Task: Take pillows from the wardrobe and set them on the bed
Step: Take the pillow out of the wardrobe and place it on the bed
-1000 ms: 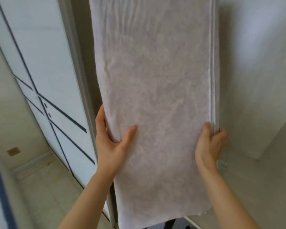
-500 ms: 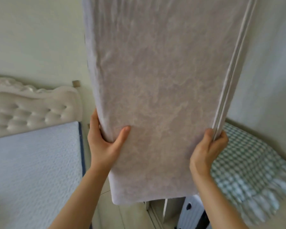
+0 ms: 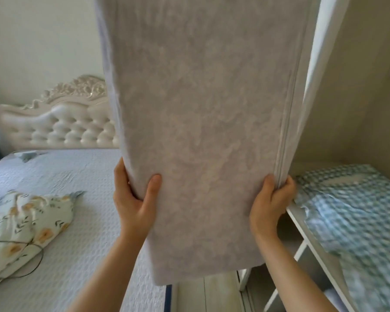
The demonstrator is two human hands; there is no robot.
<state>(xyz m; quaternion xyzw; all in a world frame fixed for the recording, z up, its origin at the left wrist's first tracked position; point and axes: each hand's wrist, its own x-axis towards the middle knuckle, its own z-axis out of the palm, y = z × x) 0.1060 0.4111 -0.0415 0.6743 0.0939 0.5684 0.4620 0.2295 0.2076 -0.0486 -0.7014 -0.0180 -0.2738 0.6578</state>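
A long pale grey pillow (image 3: 203,122) with a zip along its right edge hangs upright in front of me and fills the middle of the view. My left hand (image 3: 134,194) grips its left edge, thumb across the front. My right hand (image 3: 271,199) clasps the zipped right edge at the same height. The bed (image 3: 77,233), covered in a light textured spread, lies to the left below the pillow. The open wardrobe (image 3: 306,230) stands to the right, its white shelf edge close to my right wrist.
A floral pillow (image 3: 25,226) and a thin cable (image 3: 29,266) lie on the bed's left side. A cream tufted headboard (image 3: 61,122) backs the bed. Blue checked bedding (image 3: 356,212) rests on the wardrobe shelf. A strip of floor (image 3: 212,293) separates bed and wardrobe.
The view has swung from the wardrobe doors round to the bed, which now shows with its floral pillow. Both hands keep the same grip on the grey pillow.
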